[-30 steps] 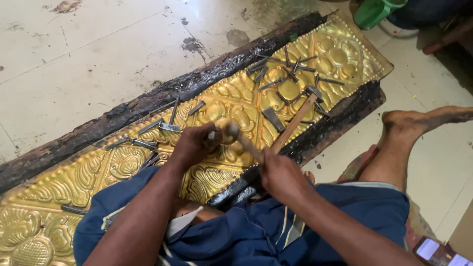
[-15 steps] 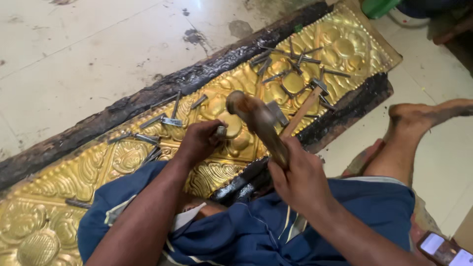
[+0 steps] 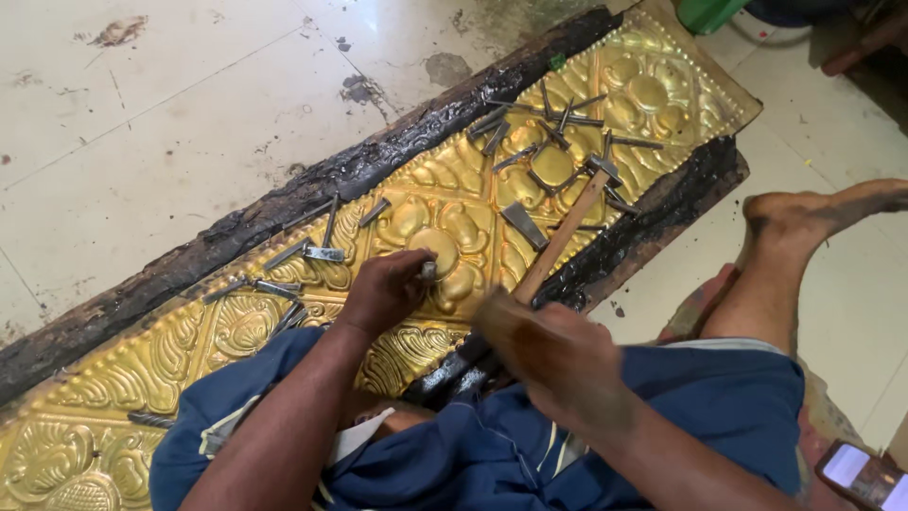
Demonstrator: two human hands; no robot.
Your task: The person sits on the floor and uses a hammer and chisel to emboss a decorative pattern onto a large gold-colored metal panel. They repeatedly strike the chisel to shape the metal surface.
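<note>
The left hand (image 3: 383, 291) is pinching a small metal punch (image 3: 428, 272) upright on the embossed brass sheet (image 3: 236, 326). The right hand (image 3: 558, 355), blurred, is probably closed around something, just below the sheet's lower edge.

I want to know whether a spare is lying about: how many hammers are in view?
1 for certain: a wooden-handled hammer lying on the embossed brass sheet, beyond the right hand. That hand is blurred, so a second hammer in it cannot be ruled out.
</note>
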